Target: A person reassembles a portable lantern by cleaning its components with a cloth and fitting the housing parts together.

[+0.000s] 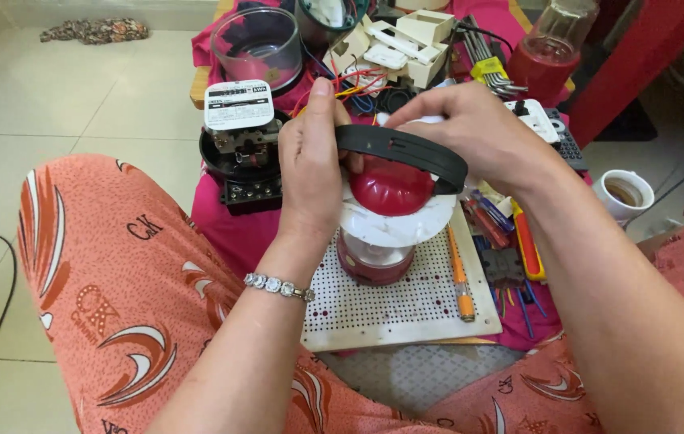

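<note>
My left hand point(311, 165) and my right hand point(470, 133) both grip a black ring-shaped part point(406, 151), held tilted just above a red dome point(390, 189). The dome sits on a white disc point(406, 225) atop a dark red cylindrical body point(374, 261), which stands on a white perforated board point(406, 309). A bracelet is on my left wrist. Whether the ring touches the dome I cannot tell.
A black meter mechanism point(241, 149) with a white label stands at the left, a clear glass dome point(257, 44) behind it. An orange screwdriver point(460, 273), pliers and tools point(510, 249) lie right. A white cup point(623, 193), hex keys point(486, 64) and white sockets point(402, 44) are farther off.
</note>
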